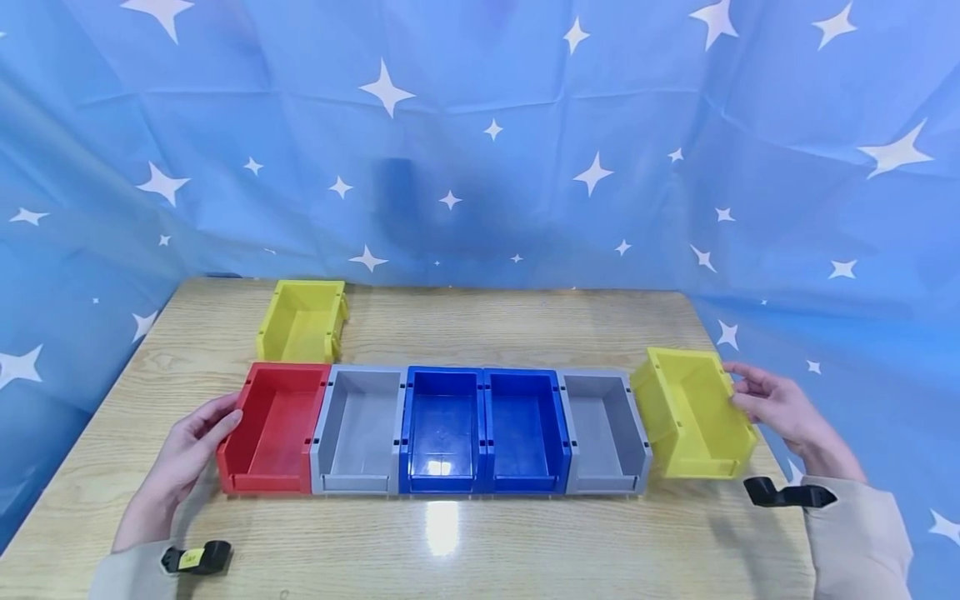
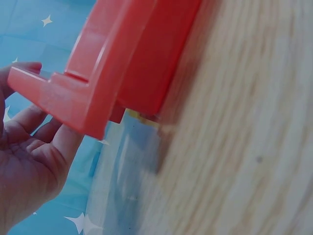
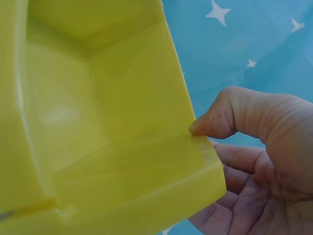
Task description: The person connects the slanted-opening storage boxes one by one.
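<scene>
My left hand (image 1: 197,442) holds the outer side wall of a red storage bin (image 1: 279,421), thumb at the rim. The left wrist view shows that hand's fingers (image 2: 62,147) against the red bin's outside. At the row's other end, my right hand (image 1: 776,408) pinches the side wall of a yellow storage bin (image 1: 708,412), which tilts beside a grey bin (image 1: 602,425). In the right wrist view the thumb (image 3: 215,120) presses on this yellow bin's rim, with the other fingers behind the wall. Between red and grey stand another grey bin (image 1: 362,425) and two blue bins (image 1: 442,425).
A second yellow bin (image 1: 302,321) stands behind the red one at the back left. The wooden table (image 1: 360,546) carries everything, with a blue star-printed cloth (image 1: 480,183) hanging behind it. Each wrist wears a black strap (image 1: 787,493).
</scene>
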Action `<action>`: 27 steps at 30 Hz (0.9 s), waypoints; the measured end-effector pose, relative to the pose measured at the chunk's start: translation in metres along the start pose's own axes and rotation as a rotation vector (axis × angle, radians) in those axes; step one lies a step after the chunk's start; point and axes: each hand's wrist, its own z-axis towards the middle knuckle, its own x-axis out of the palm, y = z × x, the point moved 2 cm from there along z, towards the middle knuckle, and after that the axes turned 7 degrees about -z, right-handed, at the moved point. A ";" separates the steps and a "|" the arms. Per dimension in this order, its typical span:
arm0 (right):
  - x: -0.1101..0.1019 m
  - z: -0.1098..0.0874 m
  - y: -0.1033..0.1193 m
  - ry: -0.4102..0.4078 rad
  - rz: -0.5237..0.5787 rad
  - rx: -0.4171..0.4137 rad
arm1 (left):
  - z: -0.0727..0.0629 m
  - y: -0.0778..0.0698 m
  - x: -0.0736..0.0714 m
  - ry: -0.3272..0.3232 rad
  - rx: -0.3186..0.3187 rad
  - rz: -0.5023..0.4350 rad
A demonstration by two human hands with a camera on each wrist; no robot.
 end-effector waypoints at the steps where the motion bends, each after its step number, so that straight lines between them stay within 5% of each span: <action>1: 0.000 0.000 0.000 0.003 0.002 0.001 | 0.000 0.000 0.000 0.000 0.001 0.001; 18: 0.003 -0.002 -0.002 0.015 -0.033 0.038 | 0.000 0.000 -0.001 0.001 0.002 0.001; 27: 0.003 0.000 -0.007 0.032 0.049 0.032 | 0.000 -0.001 0.000 0.003 0.004 -0.001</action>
